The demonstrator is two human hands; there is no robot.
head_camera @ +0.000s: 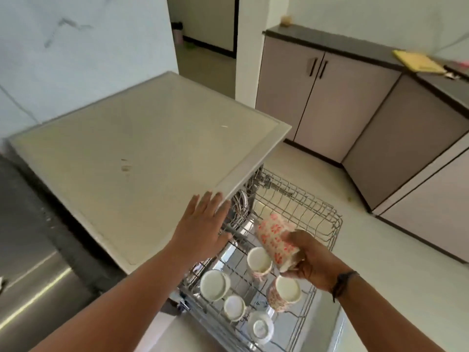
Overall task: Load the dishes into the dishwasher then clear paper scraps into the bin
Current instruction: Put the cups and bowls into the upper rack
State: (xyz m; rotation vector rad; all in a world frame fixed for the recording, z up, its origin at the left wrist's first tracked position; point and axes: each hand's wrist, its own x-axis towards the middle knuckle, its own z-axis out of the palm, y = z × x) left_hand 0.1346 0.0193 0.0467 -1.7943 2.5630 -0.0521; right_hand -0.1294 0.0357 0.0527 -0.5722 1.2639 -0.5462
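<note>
My right hand (pixel 313 260) grips a white mug with red flowers (pixel 275 238), tilted on its side above the pulled-out upper dishwasher rack (pixel 317 212). My left hand (pixel 203 224) is open with straight fingers, resting at the front corner of the dishwasher's pale top (pixel 142 153). In the rack stand two flowered mugs (pixel 260 261) (pixel 285 292), mouths facing up at me, and a few small white cups or bowls (pixel 215 284) (pixel 234 307) (pixel 260 327). The rack's far half holds no dishes.
A steel sink surface (pixel 33 262) lies at the left. Beige cabinets (pixel 322 102) with a dark counter line the back right; a yellow board (pixel 418 60) lies on it. A doorway (pixel 203 34) opens behind. White floor (pixel 380 250) spreads to the right of the rack.
</note>
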